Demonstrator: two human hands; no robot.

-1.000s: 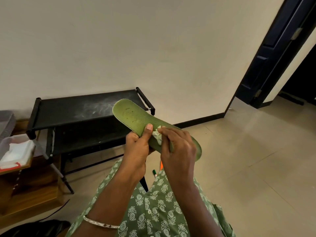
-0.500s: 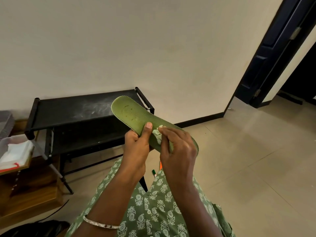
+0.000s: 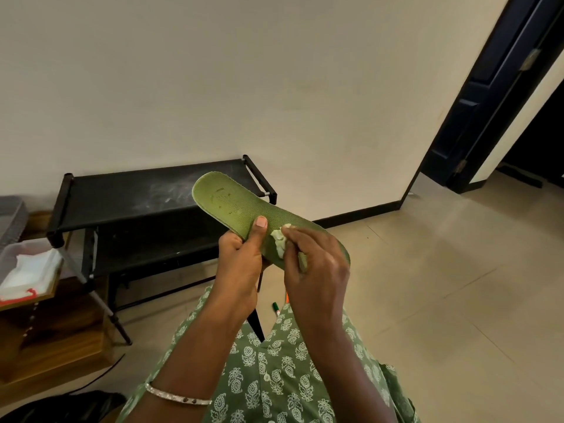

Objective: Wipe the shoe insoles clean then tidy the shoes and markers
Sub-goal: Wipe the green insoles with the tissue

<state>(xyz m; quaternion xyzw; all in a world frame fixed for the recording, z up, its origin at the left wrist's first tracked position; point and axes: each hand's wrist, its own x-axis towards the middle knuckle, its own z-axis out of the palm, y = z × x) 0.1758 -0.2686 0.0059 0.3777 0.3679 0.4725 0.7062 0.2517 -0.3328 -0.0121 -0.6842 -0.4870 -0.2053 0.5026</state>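
Observation:
A green shoe insole [image 3: 225, 199] is held up in front of me, its toe end pointing up and left. My left hand [image 3: 241, 267] grips it from below, thumb pressed on its top face. My right hand [image 3: 317, 264] pinches a small crumpled white wipe [image 3: 278, 242] against the insole's middle and covers its heel end. Below the hands, a green marker [image 3: 276, 308] and an orange marker tip [image 3: 287, 297] lie on the floor, mostly hidden by my arms. No shoes are in sight.
A black two-tier shoe rack [image 3: 128, 203] stands against the wall behind the insole. A clear box of white tissues [image 3: 29, 270] sits on a wooden stand at the left. A dark door [image 3: 494, 96] is open at the right, with tiled floor [image 3: 442, 285] before it.
The insole and both hands have shifted slightly up and left in the view. The right hand's wipe stays pressed at the middle of the insole; grips are unchanged.

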